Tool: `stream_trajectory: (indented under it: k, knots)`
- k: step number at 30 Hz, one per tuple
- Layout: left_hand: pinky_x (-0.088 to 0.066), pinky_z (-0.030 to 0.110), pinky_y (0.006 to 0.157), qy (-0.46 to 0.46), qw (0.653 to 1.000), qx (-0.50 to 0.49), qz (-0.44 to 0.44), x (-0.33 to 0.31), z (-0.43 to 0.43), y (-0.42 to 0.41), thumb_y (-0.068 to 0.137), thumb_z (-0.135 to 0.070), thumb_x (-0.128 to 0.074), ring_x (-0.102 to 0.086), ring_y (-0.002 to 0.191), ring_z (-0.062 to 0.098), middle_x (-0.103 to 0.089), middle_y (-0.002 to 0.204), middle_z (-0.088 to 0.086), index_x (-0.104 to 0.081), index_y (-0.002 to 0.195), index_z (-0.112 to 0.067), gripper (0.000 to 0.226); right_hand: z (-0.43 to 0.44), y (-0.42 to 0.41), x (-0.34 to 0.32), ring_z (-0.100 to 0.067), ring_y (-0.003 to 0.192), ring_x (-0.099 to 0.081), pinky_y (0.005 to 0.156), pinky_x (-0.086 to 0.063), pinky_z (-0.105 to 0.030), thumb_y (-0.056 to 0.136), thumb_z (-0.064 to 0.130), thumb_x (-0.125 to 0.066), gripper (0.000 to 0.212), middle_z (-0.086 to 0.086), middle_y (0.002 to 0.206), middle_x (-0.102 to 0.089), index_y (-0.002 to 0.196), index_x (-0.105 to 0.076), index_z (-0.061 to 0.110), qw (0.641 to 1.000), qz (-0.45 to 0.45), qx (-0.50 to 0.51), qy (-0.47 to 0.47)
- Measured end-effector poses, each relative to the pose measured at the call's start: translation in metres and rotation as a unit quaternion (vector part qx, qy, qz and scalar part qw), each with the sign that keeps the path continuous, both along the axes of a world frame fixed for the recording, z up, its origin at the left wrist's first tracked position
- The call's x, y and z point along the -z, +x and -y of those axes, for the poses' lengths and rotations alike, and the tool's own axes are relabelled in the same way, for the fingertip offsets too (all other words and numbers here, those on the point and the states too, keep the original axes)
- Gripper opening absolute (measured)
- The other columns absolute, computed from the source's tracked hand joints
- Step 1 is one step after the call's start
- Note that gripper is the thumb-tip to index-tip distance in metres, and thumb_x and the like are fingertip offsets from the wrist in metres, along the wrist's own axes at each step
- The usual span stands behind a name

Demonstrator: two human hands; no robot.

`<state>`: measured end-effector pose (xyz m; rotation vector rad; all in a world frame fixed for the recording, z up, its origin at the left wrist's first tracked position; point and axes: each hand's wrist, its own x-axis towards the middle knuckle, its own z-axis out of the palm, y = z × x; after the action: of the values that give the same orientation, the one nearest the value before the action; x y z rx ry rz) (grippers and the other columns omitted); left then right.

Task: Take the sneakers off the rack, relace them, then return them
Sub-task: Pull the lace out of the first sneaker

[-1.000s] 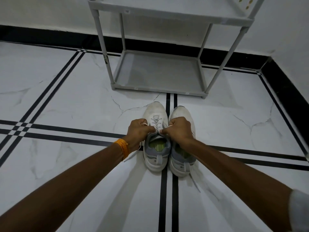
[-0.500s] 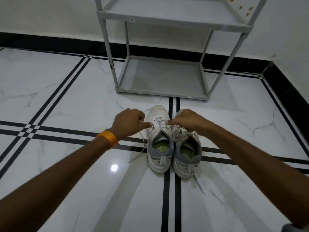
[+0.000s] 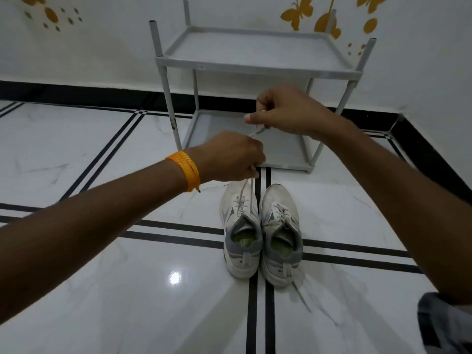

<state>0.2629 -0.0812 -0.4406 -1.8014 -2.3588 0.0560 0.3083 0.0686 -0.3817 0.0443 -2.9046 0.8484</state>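
Two white sneakers with grey collars stand side by side on the floor, toes toward the rack: the left sneaker (image 3: 241, 231) and the right sneaker (image 3: 281, 236). My left hand (image 3: 229, 157), with an orange band at the wrist, hovers above the left sneaker's toe, pinching its shoelace (image 3: 246, 190), which runs taut up from the eyelets. My right hand (image 3: 286, 111) is higher and farther right, pinching the same lace's end. The right sneaker's lace trails loose on the floor behind its heel.
A grey two-shelf shoe rack (image 3: 255, 65) stands against the white wall just beyond the sneakers, both shelves bare. The floor is white marble with black stripes (image 3: 258, 315). A black skirting runs along the walls, with a corner at the right.
Both hands have risen from the left sneaker's tongue, drawing its lace up and out. The view has tilted up, showing more of the rack and wall.
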Motion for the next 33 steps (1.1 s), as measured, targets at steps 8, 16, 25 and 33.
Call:
stream_trajectory:
  k: [8,16,25,33]
  knots:
    - [-0.036,0.027,0.055,0.056,0.948,-0.122,0.29,-0.009,-0.012,-0.008,0.086,-0.037,-0.067,-0.043,0.051,0.013,-0.046,0.055,-0.002,-0.046,0.056,-0.018,0.041,-0.019,-0.001,0.019,-0.015,0.076,-0.062,0.076,-0.057,-0.04,0.088,0.018,-0.065,0.014,-0.003,0.097,-0.065,0.101,-0.065,0.012,0.993,-0.093,0.053,0.043]
    - [-0.031,0.02,0.048,0.133,0.785,-0.228,0.561,-0.011,-0.003,-0.01,0.092,-0.026,-0.054,-0.038,0.049,0.008,-0.053,0.063,-0.003,-0.061,0.072,-0.014,0.024,-0.005,0.022,0.046,-0.013,0.079,-0.058,0.068,-0.047,-0.028,0.076,0.012,-0.077,0.02,0.003,0.081,-0.066,0.094,-0.072,0.017,0.973,0.147,0.038,-0.172]
    - [-0.031,0.019,0.046,0.184,0.729,-0.226,0.62,0.001,0.009,-0.015,0.088,-0.025,-0.055,-0.038,0.049,0.008,-0.054,0.066,-0.003,-0.062,0.079,-0.01,0.019,-0.004,0.023,0.057,-0.011,0.052,-0.046,0.05,-0.036,-0.023,0.091,0.015,-0.057,0.015,0.0,0.06,-0.054,0.08,-0.065,0.008,0.967,0.033,0.105,-0.232]
    - [-0.05,0.02,0.059,0.232,0.838,-0.218,0.444,0.019,-0.001,-0.003,0.067,-0.008,-0.083,-0.062,0.072,0.014,-0.066,0.084,0.004,-0.064,0.091,-0.012,0.031,0.029,0.026,0.006,-0.013,0.055,-0.054,0.048,-0.044,-0.021,0.093,0.018,-0.058,0.015,-0.002,0.065,-0.055,0.079,-0.055,0.012,0.922,-0.017,-0.004,-0.386]
